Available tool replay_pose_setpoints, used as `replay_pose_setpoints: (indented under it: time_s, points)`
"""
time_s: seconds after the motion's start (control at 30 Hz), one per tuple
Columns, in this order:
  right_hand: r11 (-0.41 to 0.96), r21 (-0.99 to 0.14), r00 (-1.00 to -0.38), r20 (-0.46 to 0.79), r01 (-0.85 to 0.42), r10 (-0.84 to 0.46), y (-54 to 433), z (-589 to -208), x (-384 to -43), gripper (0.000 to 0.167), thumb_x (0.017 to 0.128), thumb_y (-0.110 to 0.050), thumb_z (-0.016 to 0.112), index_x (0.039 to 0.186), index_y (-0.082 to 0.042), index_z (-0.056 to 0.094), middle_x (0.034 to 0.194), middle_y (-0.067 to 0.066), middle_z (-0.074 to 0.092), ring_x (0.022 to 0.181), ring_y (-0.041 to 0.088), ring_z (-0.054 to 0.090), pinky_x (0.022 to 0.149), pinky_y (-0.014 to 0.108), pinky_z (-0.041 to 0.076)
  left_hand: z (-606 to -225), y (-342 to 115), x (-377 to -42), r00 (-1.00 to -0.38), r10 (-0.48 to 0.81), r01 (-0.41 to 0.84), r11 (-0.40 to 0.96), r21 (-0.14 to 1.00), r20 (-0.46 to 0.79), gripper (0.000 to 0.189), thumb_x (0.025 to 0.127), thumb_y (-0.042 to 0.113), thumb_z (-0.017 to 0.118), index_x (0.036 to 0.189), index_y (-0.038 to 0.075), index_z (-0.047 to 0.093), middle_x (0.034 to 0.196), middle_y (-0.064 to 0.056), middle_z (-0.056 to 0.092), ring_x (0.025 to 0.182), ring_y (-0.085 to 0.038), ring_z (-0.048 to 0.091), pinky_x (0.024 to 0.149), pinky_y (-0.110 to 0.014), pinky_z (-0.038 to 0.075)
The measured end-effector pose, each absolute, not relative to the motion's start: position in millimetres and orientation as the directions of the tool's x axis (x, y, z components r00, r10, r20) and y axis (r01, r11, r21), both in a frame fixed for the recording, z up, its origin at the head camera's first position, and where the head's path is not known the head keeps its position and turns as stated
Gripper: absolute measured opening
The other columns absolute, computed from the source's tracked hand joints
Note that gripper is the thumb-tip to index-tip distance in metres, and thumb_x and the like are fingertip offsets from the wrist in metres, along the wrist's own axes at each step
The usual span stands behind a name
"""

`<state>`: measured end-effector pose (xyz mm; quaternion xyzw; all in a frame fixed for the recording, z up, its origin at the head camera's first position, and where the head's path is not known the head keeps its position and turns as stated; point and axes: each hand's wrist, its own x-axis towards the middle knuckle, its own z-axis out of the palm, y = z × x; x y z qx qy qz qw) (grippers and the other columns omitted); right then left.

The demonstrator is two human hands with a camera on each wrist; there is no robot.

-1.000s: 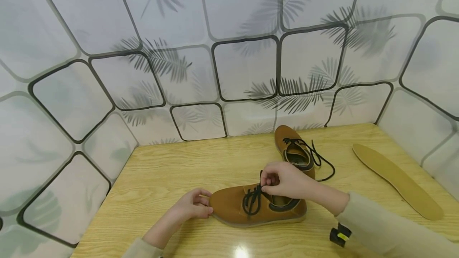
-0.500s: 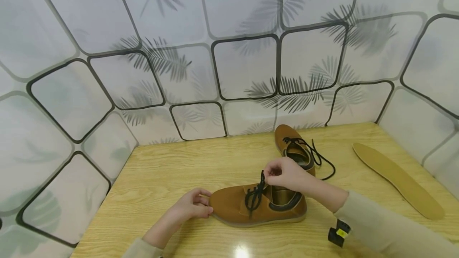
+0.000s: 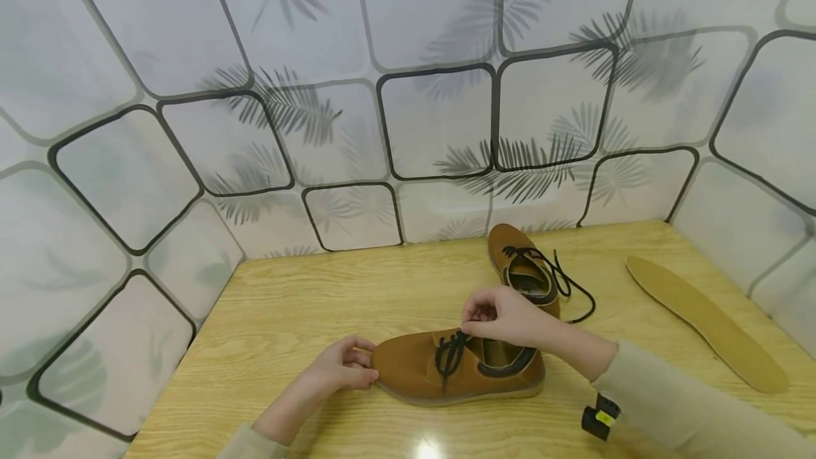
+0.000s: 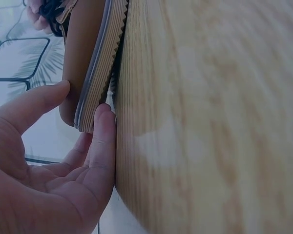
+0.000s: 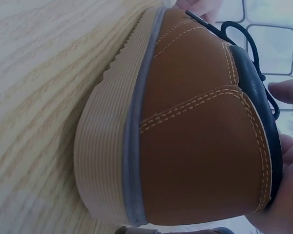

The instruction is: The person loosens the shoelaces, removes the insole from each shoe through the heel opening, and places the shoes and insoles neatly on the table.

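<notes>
A brown leather shoe with black laces lies on its sole across the table, toe to the left. My left hand pinches its toe; in the left wrist view the thumb presses the upper while fingertips lie at the ridged sole. Just above the shoe's opening, my right hand pinches the black shoelace near the top eyelets, and a lace loop hangs down the shoe's side. The right wrist view shows the stitched heel close up; most of the right hand is outside that view.
A second brown shoe stands behind, partly hidden by my right hand, its long lace trailing right. A tan insole lies at the table's right side. Patterned cloth walls enclose the wooden table.
My right hand rose slightly, drawing the shoelace up, then came back down nearer the eyelets. The left hand and the shoe have stayed in place.
</notes>
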<state>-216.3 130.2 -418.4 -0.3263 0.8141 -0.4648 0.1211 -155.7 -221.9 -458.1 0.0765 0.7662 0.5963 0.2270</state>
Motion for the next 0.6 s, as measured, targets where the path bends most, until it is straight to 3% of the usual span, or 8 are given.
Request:
replay_pose_setpoints:
  time_s: [0.37,0.6]
  points:
    - [0.331,-0.857,-0.753,0.094,-0.394,-0.652,131.0,-417.0,-219.4,0.011,0.097,-0.015,0.078,0.090,-0.007,0.078,0.084,0.000,0.070,0.071,0.006,0.056,0.065,0.024,0.050,-461.2,-221.2,-156.0,-0.895,0.365,-0.151,0.293,0.944,-0.256,0.057,0.095,0.007,0.073,0.143,-0.010,0.047,0.114,-0.012,0.070,0.094,-0.016,0.070,0.091,-0.034,0.063]
    - [0.321,-0.906,-0.808,0.039,-0.277,-0.588,133.7,-416.0,-219.5,0.015,0.098,-0.015,0.076,0.096,0.000,0.078,0.093,0.000,0.075,0.082,0.012,0.064,0.073,0.028,0.055,-460.4,-221.1,-155.7,-0.892,0.370,-0.155,0.286,0.946,-0.258,0.056,0.095,0.006,0.072,0.142,-0.010,0.047,0.115,-0.013,0.070,0.094,-0.016,0.070,0.091,-0.033,0.062]
